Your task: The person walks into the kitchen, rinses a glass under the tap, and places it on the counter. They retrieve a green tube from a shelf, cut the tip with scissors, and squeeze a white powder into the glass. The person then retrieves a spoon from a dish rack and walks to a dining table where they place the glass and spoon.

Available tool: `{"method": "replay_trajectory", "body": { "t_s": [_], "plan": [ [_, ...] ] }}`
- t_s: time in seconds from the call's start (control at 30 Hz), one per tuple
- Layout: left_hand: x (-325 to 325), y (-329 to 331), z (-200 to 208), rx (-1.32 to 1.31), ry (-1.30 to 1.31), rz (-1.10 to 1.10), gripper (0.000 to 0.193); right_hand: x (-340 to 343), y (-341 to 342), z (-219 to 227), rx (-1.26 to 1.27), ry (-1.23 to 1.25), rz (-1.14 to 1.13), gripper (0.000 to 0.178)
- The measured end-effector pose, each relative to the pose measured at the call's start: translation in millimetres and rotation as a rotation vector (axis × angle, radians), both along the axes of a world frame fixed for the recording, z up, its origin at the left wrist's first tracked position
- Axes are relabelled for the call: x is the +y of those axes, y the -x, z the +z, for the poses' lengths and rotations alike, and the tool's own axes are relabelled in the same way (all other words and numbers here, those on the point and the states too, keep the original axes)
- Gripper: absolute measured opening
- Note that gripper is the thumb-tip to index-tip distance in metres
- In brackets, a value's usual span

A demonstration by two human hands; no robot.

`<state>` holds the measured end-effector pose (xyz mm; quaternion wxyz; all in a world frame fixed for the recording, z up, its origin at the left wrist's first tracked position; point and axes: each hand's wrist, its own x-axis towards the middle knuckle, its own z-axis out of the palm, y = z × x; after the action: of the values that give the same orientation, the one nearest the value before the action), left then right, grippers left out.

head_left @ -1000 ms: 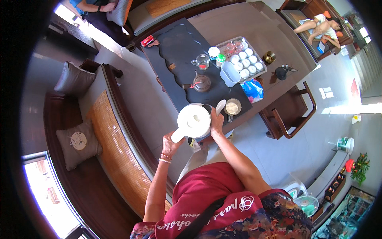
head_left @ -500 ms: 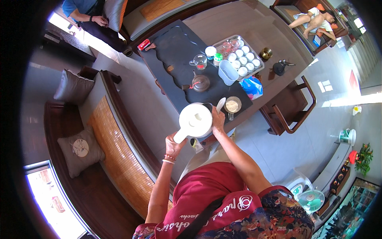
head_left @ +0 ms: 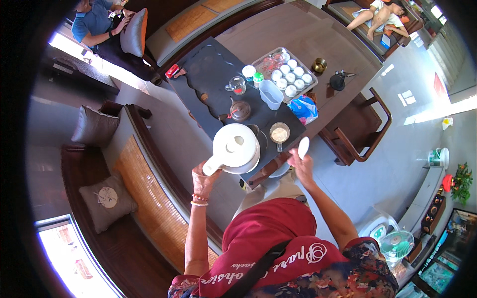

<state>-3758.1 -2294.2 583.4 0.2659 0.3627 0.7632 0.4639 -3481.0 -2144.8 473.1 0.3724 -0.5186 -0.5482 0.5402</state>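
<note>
My left hand [head_left: 202, 180] is closed round the handle of a white kettle [head_left: 237, 151], which hangs over the near corner of the dark tea tray. The kettle's lid is on. Out to the right, past the table's near edge, my right hand [head_left: 302, 169] grips a white spoon [head_left: 303, 147], its bowl pointing up. Between the two, on the tray's near end, stands a glass mug [head_left: 279, 133] with pale powder or flakes inside. A brown teapot [head_left: 240, 111] sits just beyond the kettle.
Farther over are a glass pitcher [head_left: 236, 86], a clear plastic container [head_left: 271, 94], a blue packet [head_left: 303, 109] and a metal tray [head_left: 257, 63] of white-topped cups. A wooden chair [head_left: 357, 126] stands right, a bench [head_left: 144, 164] left. Two other people sit or lie on far seats.
My right hand has come away from the kettle's side and moved right with the spoon. The kettle stays in my left hand. The whole view has shifted slightly.
</note>
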Motion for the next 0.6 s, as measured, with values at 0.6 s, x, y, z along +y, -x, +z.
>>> {"method": "replay_trajectory", "body": {
  "t_s": [0.6],
  "plan": [
    [84,-24,64,0.561,0.452,-0.252,0.028,-49,-177,-99,-0.865,0.232,0.005,0.041]
  ]
}}
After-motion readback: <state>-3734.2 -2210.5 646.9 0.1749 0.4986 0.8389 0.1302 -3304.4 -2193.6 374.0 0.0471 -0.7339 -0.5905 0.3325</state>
